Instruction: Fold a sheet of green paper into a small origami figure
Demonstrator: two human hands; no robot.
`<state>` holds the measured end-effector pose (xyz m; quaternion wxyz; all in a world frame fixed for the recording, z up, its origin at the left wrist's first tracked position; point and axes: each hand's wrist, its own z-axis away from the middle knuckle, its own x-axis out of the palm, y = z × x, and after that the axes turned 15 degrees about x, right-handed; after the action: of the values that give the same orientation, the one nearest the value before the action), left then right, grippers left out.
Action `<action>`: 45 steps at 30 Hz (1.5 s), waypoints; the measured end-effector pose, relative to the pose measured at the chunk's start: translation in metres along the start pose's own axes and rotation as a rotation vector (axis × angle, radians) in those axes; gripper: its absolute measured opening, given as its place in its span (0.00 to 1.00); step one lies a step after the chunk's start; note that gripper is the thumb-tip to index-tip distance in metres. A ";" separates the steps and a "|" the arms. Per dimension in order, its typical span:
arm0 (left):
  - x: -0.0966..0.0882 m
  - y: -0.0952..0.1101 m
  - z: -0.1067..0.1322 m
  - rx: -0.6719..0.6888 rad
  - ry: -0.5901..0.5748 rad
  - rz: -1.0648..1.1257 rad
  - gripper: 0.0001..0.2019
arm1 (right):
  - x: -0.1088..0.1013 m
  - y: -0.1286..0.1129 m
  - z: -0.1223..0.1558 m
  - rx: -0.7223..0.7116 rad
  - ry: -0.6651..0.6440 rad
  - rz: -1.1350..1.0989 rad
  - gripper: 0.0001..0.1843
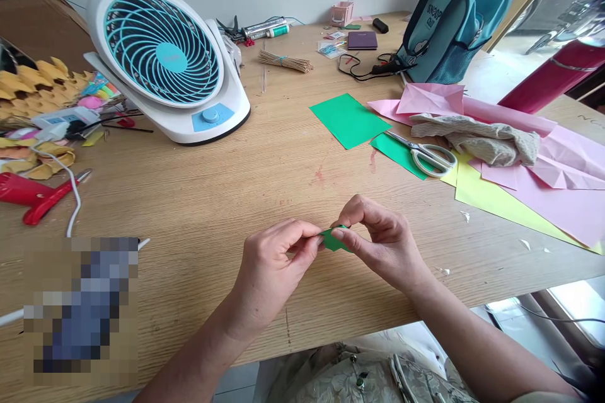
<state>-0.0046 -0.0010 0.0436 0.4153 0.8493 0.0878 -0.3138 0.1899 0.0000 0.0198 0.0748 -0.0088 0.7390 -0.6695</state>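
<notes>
A small piece of green paper [334, 241] with an uneven edge is held between my two hands, above the front part of the table. My left hand [280, 258] pinches its left end with thumb and forefinger. On the other side, my right hand [380, 242] grips its upper right part between thumb and fingertips, covering some of it. Farther back lies a square green sheet [348, 121]. Beside that, scissors with white handles [432, 158] rest partly on a second green piece [399, 154].
A white and blue fan [165, 60] stands at the back left. Pink paper [562, 201], yellow paper [501, 195] and a grey cloth [482, 138] lie at right, near a blue backpack [444, 31]. A red-handled knife [50, 201] is at far left. Sticks [286, 62] lie behind.
</notes>
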 end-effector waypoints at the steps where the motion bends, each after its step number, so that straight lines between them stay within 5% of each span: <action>1: 0.000 0.000 0.000 -0.002 -0.005 0.002 0.07 | 0.000 0.000 0.000 -0.005 0.000 0.006 0.06; 12: -0.004 0.000 -0.001 -0.152 -0.078 0.124 0.07 | -0.004 -0.004 -0.002 0.043 -0.026 0.046 0.15; 14: -0.006 -0.003 -0.003 -0.220 -0.086 0.149 0.07 | -0.007 -0.002 -0.004 0.115 -0.096 0.003 0.11; 18: -0.011 -0.018 -0.009 -0.359 -0.071 0.301 0.09 | -0.018 0.003 -0.005 0.294 -0.209 -0.074 0.20; 22: -0.014 -0.038 -0.015 -0.459 -0.156 0.412 0.10 | -0.033 0.008 0.003 0.378 -0.276 0.060 0.22; 28: -0.005 -0.053 -0.035 -0.575 -0.417 0.395 0.07 | -0.049 0.012 0.023 0.109 -0.199 0.545 0.17; 34: 0.009 -0.057 -0.062 -0.676 -0.514 0.581 0.05 | -0.054 0.027 0.027 -0.235 -0.137 0.810 0.29; 40: 0.026 -0.044 -0.056 -0.787 -0.545 1.026 0.19 | -0.052 0.023 0.018 -0.269 -0.126 0.536 0.25; 45: 0.034 -0.042 -0.048 -0.839 -0.536 1.146 0.22 | -0.047 0.018 0.013 -0.054 -0.171 0.250 0.09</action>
<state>0.0269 0.0583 0.0179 0.8088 0.4275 -0.3590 -0.1847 0.2398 -0.0056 0.0053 0.2197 0.0243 0.7429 -0.6318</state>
